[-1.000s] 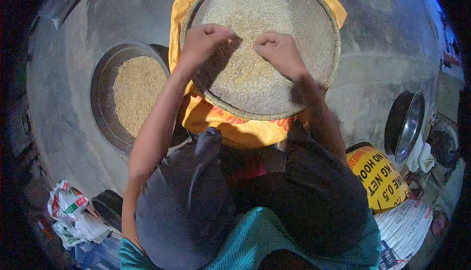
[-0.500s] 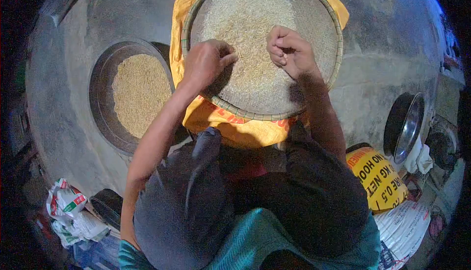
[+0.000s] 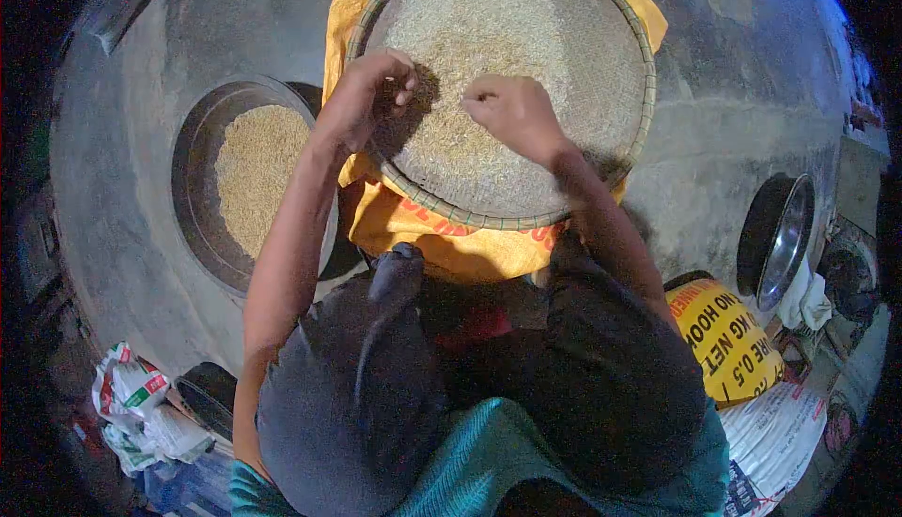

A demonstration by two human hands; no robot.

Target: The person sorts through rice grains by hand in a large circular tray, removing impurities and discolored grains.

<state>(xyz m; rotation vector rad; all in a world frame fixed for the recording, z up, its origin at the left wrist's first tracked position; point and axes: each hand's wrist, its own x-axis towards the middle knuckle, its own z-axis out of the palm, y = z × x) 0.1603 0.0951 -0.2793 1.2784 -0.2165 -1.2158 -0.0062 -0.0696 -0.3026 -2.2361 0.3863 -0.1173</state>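
Note:
A round woven winnowing tray (image 3: 606, 75) with a bamboo rim lies in front of me, spread with grain (image 3: 479, 42), pale towards the far side and more golden near the middle. Over the tray's left part, my left hand (image 3: 368, 94) is closed, its fingers curled inward. My right hand (image 3: 519, 115) hangs over the golden grain, palm down, thumb and fingertips pinched together. Whatever either hand holds is hidden or too small to make out.
Under the tray lies an orange sack (image 3: 432, 249). A dark round basin (image 3: 193, 179) of golden grain stands to the left. At the right are a shiny metal basin (image 3: 794, 240) and a yellow printed sack (image 3: 728, 348). White bags (image 3: 136, 395) lie at lower left.
My right hand has moved left and turned from palm up to palm down. My left hand has drawn back leftward and upward from the golden grain, its fingers curling.

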